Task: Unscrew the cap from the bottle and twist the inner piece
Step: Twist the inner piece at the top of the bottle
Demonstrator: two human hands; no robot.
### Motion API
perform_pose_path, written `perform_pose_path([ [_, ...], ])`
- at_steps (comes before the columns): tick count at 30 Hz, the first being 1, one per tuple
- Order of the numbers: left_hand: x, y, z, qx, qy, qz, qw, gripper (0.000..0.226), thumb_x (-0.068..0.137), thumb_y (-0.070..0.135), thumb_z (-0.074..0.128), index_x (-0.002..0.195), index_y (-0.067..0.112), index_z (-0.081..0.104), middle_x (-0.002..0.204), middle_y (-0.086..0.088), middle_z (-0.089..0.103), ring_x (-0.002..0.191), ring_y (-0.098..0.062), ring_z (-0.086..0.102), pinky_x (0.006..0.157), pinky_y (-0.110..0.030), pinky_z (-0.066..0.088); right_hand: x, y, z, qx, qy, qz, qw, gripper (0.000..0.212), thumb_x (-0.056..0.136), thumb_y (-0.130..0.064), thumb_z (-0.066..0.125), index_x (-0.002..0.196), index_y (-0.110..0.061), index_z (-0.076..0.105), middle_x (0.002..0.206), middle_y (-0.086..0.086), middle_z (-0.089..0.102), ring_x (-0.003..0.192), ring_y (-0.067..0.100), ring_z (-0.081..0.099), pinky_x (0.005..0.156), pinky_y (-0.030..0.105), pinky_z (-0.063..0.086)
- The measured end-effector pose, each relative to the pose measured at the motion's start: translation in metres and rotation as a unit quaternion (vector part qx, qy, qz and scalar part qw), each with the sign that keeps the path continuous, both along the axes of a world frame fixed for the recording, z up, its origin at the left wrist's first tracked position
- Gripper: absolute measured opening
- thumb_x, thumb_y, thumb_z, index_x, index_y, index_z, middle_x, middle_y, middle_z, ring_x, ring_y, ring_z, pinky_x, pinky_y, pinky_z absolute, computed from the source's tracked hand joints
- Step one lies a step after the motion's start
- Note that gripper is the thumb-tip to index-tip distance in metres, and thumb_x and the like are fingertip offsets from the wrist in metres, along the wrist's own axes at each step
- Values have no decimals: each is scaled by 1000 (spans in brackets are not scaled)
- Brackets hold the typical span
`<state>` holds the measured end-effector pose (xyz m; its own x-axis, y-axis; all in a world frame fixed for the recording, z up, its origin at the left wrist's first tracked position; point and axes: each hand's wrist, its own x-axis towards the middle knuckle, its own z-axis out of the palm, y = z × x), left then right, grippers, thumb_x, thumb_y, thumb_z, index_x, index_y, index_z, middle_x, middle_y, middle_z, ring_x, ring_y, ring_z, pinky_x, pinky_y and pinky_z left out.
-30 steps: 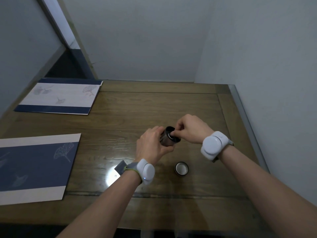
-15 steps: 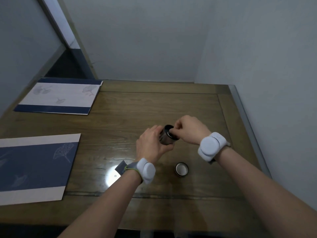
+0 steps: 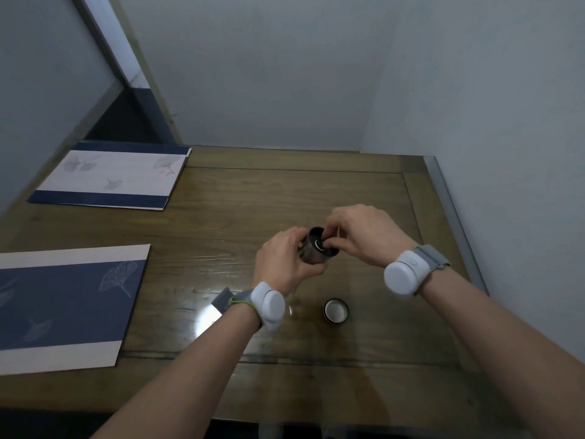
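A small dark bottle [image 3: 311,250] is held tilted above the wooden table, its mouth facing right. My left hand [image 3: 283,259] wraps around its body. My right hand [image 3: 361,232] pinches the inner piece [image 3: 321,243] at the bottle's mouth with thumb and fingertips. The unscrewed cap [image 3: 336,310], dark with a pale inside, lies open side up on the table below my right wrist.
Two blue-and-white leaf-print paper sheets lie on the table's left side, one near [image 3: 63,308] and one far [image 3: 117,177]. A small dark card [image 3: 221,299] peeks out beside my left wrist. Walls close in behind and to the right of the table [image 3: 253,201].
My right wrist has turned and shifted slightly at the bottle's mouth, its fingers staying on the inner piece. The left hand and the cap on the table have stayed put.
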<state>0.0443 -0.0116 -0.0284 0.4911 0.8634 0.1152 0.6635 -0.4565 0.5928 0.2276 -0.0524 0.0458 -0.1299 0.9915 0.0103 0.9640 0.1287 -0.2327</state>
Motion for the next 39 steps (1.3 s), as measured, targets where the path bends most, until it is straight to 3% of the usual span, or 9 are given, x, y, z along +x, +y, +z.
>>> perform_pose_path([
  [7,1,-3,-3,10,15,13,1000,45,64,61,76,99,36,63,85,15,61,85,-16,63,61,-31,39,-12,-1,3,-79,27,-87,993,20,89,-46,65,79,-29,63,83,-4,69,80,23,64,63,32,43],
  [11,2,-6,-4,25,17,6,1000,41,64,59,76,93,34,59,80,16,54,78,-15,56,56,-30,34,-24,4,7,-157,68,-190,967,21,88,-31,64,82,-13,71,82,7,71,81,31,66,64,33,48],
  [17,3,-4,-4,27,28,-3,999,42,64,54,78,96,33,61,85,14,60,82,-16,57,58,-32,41,-35,9,9,-198,83,-269,939,27,87,-25,58,64,-13,51,62,4,52,60,27,49,48,27,30],
  [19,2,-4,-5,24,33,-2,999,41,65,56,78,95,35,59,85,15,59,81,-15,57,56,-31,38,-35,9,9,-204,93,-261,939,31,87,-27,58,62,-13,48,64,5,52,61,27,48,48,28,30],
  [22,0,-5,-5,16,23,7,1000,39,65,57,78,90,34,58,81,15,55,78,-13,54,56,-30,35,-30,5,7,-180,78,-198,960,25,89,-30,57,73,-11,63,78,6,66,75,30,61,57,30,40],
  [26,-2,-1,-2,8,21,-2,1000,43,65,56,79,95,30,63,86,12,62,82,-16,59,60,-35,45,-12,-2,12,-83,27,-42,995,9,88,-41,65,92,-34,63,91,-14,67,84,14,63,64,32,46],
  [28,0,-1,1,3,14,-13,1000,43,65,56,80,94,28,62,86,9,63,83,-18,61,62,-37,48,-3,-3,15,-61,2,10,998,13,86,-41,68,98,-39,63,94,-18,64,84,9,61,63,29,43],
  [33,4,-1,5,-10,5,-22,1000,45,64,56,82,95,29,64,89,10,65,88,-18,63,66,-39,52,3,-2,15,-6,-33,27,999,10,86,-42,70,94,-37,68,83,-18,57,83,12,61,61,28,37],
  [39,4,-1,5,-7,11,-17,1000,48,64,57,81,101,32,65,93,11,67,90,-17,65,70,-41,55,0,-4,15,-25,-6,-11,1000,10,86,-42,70,92,-34,71,90,-11,70,85,17,66,64,29,42],
])
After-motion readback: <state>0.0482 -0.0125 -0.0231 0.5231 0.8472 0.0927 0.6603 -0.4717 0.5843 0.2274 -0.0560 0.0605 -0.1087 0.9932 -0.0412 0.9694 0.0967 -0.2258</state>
